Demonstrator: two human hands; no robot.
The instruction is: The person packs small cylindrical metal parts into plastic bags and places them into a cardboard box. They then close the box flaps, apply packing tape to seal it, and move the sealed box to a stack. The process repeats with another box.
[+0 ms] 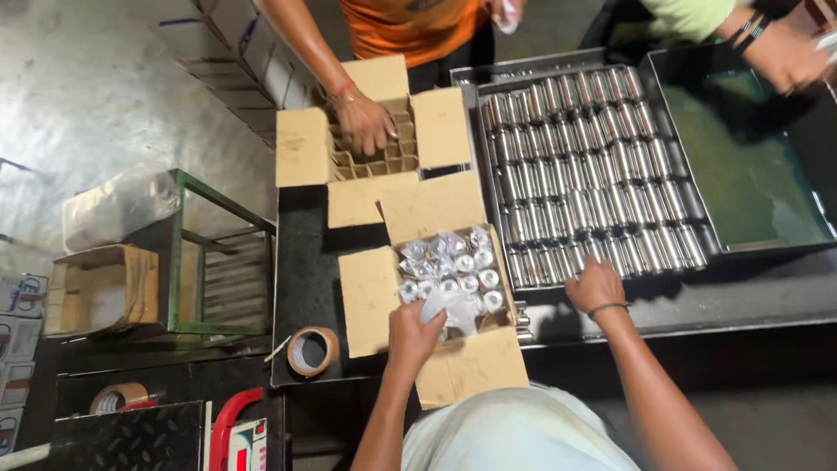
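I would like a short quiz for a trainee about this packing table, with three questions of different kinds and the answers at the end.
1. True or false: the person's left hand is at the near carton, on a clear plastic wrap.
2. Where does the right hand rest?
A. on the tape roll
B. at the near edge of the tray of metal cylinders
C. inside the far carton
3. Fill in: the co-worker's hand reaches into the far carton, which holds cardboard ____.

Key: 1 true; 2 B; 3 dividers.
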